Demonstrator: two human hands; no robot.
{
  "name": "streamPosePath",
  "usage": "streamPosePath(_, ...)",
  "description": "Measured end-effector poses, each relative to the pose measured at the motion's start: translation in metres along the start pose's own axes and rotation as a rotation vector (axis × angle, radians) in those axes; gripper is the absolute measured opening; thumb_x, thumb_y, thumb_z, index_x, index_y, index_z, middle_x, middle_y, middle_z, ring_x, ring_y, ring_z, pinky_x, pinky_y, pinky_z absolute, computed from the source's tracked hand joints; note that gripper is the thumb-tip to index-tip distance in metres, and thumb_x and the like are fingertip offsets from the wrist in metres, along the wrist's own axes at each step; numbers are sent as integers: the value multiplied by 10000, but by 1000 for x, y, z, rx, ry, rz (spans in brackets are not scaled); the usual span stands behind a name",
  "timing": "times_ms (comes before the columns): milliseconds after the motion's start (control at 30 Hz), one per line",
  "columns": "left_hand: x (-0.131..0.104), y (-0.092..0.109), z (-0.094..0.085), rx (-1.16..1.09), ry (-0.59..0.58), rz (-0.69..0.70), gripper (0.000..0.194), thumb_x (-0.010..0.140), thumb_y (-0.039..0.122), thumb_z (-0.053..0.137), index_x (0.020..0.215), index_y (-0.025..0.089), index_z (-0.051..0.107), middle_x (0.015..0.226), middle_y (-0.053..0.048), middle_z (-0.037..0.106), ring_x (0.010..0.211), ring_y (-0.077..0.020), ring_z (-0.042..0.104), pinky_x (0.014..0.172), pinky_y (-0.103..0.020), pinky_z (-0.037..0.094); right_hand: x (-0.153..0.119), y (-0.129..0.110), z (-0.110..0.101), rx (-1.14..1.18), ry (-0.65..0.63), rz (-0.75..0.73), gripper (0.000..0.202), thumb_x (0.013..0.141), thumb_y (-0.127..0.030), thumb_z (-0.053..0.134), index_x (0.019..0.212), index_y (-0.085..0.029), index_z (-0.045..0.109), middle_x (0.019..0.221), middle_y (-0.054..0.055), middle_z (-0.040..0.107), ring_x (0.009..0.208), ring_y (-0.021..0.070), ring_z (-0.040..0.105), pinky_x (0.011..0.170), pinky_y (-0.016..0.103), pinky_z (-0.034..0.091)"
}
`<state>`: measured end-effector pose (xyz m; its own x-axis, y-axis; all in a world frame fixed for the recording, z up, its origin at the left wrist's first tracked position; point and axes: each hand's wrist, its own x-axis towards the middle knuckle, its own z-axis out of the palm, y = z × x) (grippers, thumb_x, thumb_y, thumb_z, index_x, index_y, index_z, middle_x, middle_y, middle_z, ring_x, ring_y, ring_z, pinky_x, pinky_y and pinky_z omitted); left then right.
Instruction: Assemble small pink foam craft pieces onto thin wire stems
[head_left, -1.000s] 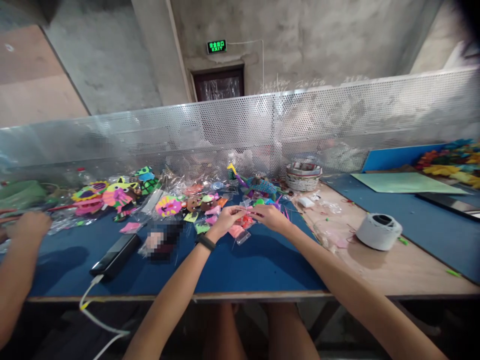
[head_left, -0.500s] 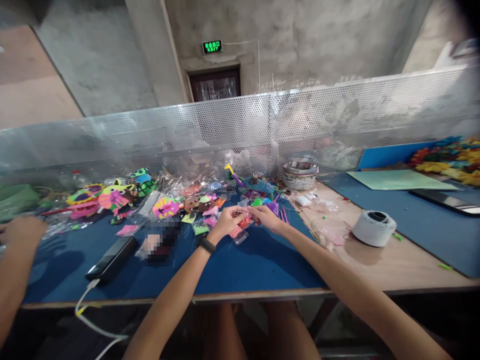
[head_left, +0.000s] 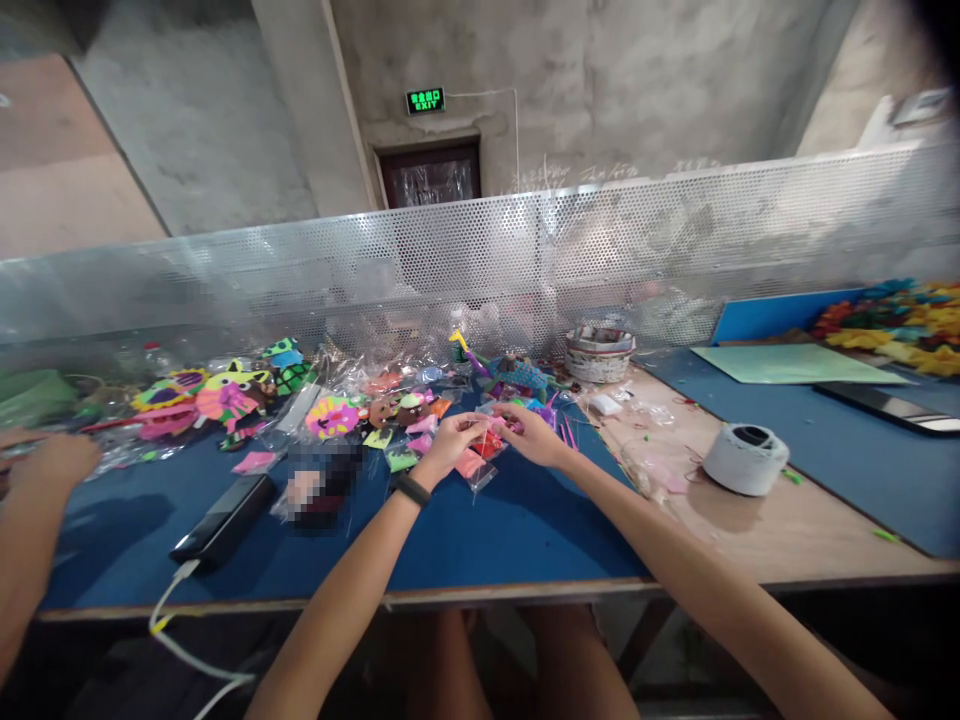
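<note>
Both hands meet over the blue mat, fingertips close together. My left hand, with a dark band on its wrist, is pinched; whatever it holds is too small to make out. My right hand is also pinched, and a bit of pink shows by its fingertips, too small to name. Just below them lie clear packets with red and salmon-pink contents. To the left of my left hand are a green packet and small pink packets. Purple sticks lie right of my right hand.
Colourful animal figures crowd the back left, near a black power bank with a white cable. A paper-woven basket, a white roll and a phone stand right. A co-worker's hand is far left.
My right fingers have shifted slightly, uncovering some pink by their tips. The packets under my hands show more fully. The co-worker's hand has moved slightly right.
</note>
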<state>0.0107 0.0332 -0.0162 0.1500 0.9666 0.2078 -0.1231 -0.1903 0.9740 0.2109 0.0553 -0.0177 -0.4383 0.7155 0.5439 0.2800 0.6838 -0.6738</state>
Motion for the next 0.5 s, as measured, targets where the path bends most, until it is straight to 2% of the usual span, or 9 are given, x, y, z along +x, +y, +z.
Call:
streamPosePath(133, 0, -2, 0, -85, -24, -47, 368, 672, 361, 849, 935, 133, 728, 903, -66, 743, 802, -157, 675, 774, -290, 515, 1, 1, 1, 22, -53, 29, 325, 965, -407, 502, 1142, -210, 690, 1076, 84, 713, 962, 211, 652, 847, 338, 497)
streamPosePath(200, -1, -2, 0, -91, -18, -50, 367, 671, 358, 851, 932, 136, 722, 893, -61, 740, 801, -158, 677, 778, -295, 519, 1, 1, 3, 78, -63, 58, 341, 967, -426, 499, 1157, -209, 681, 1055, 76, 713, 946, 206, 653, 836, 335, 502)
streamPosePath(367, 1, -5, -3, -78, -19, -51, 369, 671, 369, 849, 926, 139, 713, 868, -51, 733, 766, -158, 674, 754, -304, 532, 0, 3, 10, 353, -132, 175, 418, 927, -522, 549, 1173, -202, 658, 992, 69, 706, 908, 197, 656, 783, 319, 541)
streamPosePath(500, 1, -5, -4, -110, -24, -62, 360, 654, 346, 861, 912, 139, 720, 871, -47, 733, 772, -158, 677, 763, -300, 533, -2, 1, 10, 567, -186, 275, 435, 882, -543, 618, 1164, -213, 638, 1000, 61, 694, 923, 193, 659, 802, 336, 562)
